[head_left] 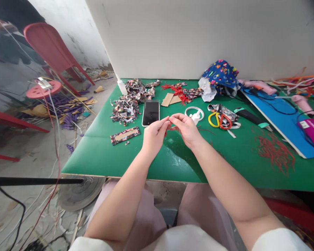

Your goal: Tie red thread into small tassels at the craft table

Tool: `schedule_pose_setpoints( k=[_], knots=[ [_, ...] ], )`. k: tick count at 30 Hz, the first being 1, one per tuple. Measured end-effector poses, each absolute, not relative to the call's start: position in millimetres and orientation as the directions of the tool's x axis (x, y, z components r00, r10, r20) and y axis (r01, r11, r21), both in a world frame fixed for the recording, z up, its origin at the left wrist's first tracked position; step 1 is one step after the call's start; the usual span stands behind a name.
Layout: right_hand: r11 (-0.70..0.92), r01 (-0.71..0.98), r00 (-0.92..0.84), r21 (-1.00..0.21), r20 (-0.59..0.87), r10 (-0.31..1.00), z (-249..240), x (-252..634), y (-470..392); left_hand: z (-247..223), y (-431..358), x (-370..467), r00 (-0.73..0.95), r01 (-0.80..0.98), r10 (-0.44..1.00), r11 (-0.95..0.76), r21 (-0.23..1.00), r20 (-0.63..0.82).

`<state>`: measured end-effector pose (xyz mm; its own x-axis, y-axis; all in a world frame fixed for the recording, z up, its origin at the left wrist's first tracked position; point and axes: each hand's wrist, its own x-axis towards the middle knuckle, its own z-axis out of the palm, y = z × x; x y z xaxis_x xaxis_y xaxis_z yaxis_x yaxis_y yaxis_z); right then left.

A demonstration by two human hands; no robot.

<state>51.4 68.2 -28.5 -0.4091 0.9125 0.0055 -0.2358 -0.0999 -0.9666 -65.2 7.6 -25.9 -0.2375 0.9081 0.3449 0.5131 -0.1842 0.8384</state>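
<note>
My left hand (156, 131) and my right hand (184, 128) meet at their fingertips above the green tabletop, both pinched. A hint of red shows between the fingers, too small to name. Just beyond my left hand lies a phone (151, 116) with a dark screen. A white charger with a coiled cable (195, 118) is behind my right hand. Left of my hands rests a flat cardboard strip edged with floral fabric (125, 136). To the right are scissors with yellow and red handles (219, 120), lying on floral fabric.
Floral fabric pieces (125, 108) are heaped at the table's left, near a white bottle (121, 87). Red cords (276, 150), a black-and-teal cutter (252, 118), a blue board (274, 120) and pink glue guns (302, 104) lie right. A red chair (54, 48) and another person stand back left.
</note>
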Motion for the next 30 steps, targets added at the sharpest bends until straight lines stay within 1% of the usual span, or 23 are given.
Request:
schedule_pose_setpoints(
  k=[3,6,7,9,13,16,18,20,22,24,26,28,30],
  knots=[
    [-0.085,-0.219,-0.404,-0.972,0.011,0.915,-28.8,50.8,68.2,-26.0,9.3,-64.8,-0.256,0.233,0.943,-0.153,0.96,0.212],
    [-0.097,-0.259,-0.39,-0.961,0.012,0.921,-29.3,49.7,68.6,-25.6,10.6,-64.4,-0.233,-0.016,0.967,-0.109,0.994,0.102],
    [-0.103,-0.266,-0.383,-0.958,0.007,0.924,-29.4,49.5,68.8,-25.6,10.8,-64.2,-0.224,-0.058,0.971,-0.096,0.994,0.081],
    [-0.115,-0.269,-0.371,-0.956,-0.008,0.929,-29.4,49.2,69.1,-26.2,11.1,-64.0,-0.213,-0.068,0.974,-0.09,0.994,0.074],
    [-0.167,-0.304,-0.389,-0.938,-0.038,0.92,-28.8,49.6,68.9,-29.8,11.6,-63.3,-0.206,0.059,0.968,-0.132,0.989,0.142],
    [-0.206,-0.325,-0.41,-0.923,-0.059,0.91,-28.5,50.1,68.0,-32.1,11.8,-63.2,-0.209,0.225,0.95,-0.184,0.957,0.232],
    [-0.217,-0.317,-0.415,-0.923,-0.071,0.907,-28.7,50.2,67.3,-32.2,11.4,-63.7,-0.207,0.4,0.927,-0.211,0.892,0.312],
    [-0.216,-0.302,-0.417,-0.929,-0.075,0.906,-29.2,50.0,66.7,-31.7,10.3,-64.3,-0.184,0.58,0.903,-0.219,0.784,0.389],
    [-0.212,-0.289,-0.421,-0.934,-0.075,0.904,-29.9,49.7,66.4,-31.0,9.0,-64.8,-0.151,0.703,0.884,-0.219,0.676,0.442],
    [-0.206,-0.279,-0.425,-0.938,-0.072,0.902,-30.4,49.3,66.3,-30.7,7.8,-64.8,-0.132,0.762,0.874,-0.212,0.612,0.468],
    [-0.193,-0.266,-0.421,-0.945,-0.067,0.905,-30.7,49.1,66.1,-30.2,7.2,-64.2,-0.136,0.777,0.867,-0.206,0.594,0.479],
    [-0.17,-0.255,-0.409,-0.952,-0.053,0.911,-30.7,48.9,65.7,-29.3,7.1,-63.4,-0.157,0.756,0.865,-0.205,0.622,0.477],
    [-0.14,-0.245,-0.396,-0.959,-0.032,0.918,-30.4,48.7,65.2,-27.6,6.9,-62.5,-0.202,0.705,0.866,-0.196,0.682,0.457]
  ],
)
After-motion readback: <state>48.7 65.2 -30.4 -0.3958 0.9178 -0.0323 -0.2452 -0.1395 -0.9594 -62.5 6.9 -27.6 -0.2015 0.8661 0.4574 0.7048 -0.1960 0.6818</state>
